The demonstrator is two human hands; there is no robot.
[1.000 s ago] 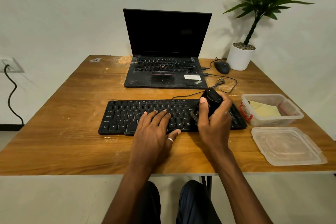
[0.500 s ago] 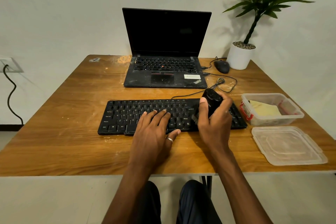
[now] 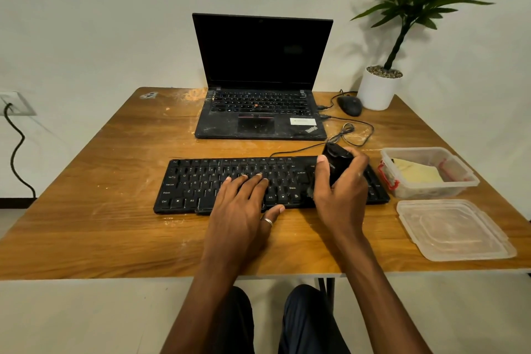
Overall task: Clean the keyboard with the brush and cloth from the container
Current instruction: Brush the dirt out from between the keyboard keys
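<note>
A black keyboard lies across the middle of the wooden table. My left hand rests flat on its middle keys, fingers spread, a ring on the thumb. My right hand grips a black brush over the keyboard's right part; its bristles touch the keys beside my palm. To the right stands a clear plastic container with red clips, holding a yellow cloth.
The container's clear lid lies at the table's front right corner. An open black laptop sits behind the keyboard. A black mouse, its looped cable and a white potted plant occupy the back right.
My right hand with the brush has shifted slightly along the right part of the keyboard. My left hand has stayed on the keys.
</note>
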